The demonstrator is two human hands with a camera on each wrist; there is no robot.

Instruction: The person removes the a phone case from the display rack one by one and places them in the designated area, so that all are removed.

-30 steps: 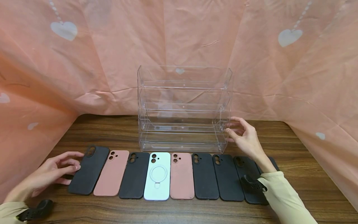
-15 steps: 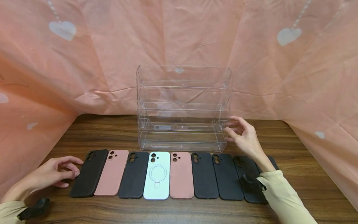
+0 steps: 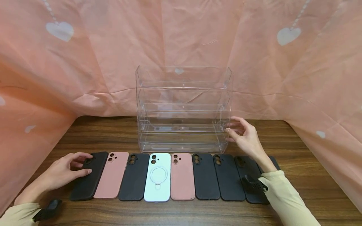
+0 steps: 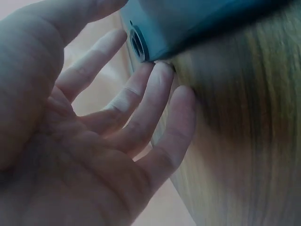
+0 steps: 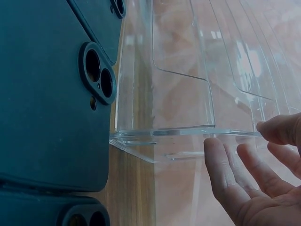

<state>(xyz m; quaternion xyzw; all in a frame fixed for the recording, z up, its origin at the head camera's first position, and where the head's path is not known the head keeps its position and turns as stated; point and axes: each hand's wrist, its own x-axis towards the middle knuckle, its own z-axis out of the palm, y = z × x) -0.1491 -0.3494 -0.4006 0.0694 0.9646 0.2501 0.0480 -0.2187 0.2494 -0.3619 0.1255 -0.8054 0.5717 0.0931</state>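
Note:
My left hand (image 3: 60, 171) is over the leftmost black phone case (image 3: 91, 179), which lies at the end of a row. In the head view its thumb and index finger overlap the case's upper half. The left wrist view has the fingertips right at the case's edge by the camera cutout (image 4: 139, 44), fingers loosely bent. On the other side, my right hand (image 3: 246, 135) is at the right side panel of a clear acrylic tiered rack (image 3: 182, 147). The right wrist view puts its thumb and fingertips at the panel's edge (image 5: 183, 132), fingers only slightly bent.
Along the row lie pink cases (image 3: 111, 175), a white case with a ring (image 3: 157, 188) and several more black cases (image 3: 206, 180). My right forearm passes over the row's right end. Pink cloth (image 3: 181, 37) hangs behind the wooden table (image 3: 181, 213) and on both sides.
The leftmost black case tilted up slightly, then settled flat beside the pink one. My left hand shifted right and up onto its upper half. My right hand stays at the rack.

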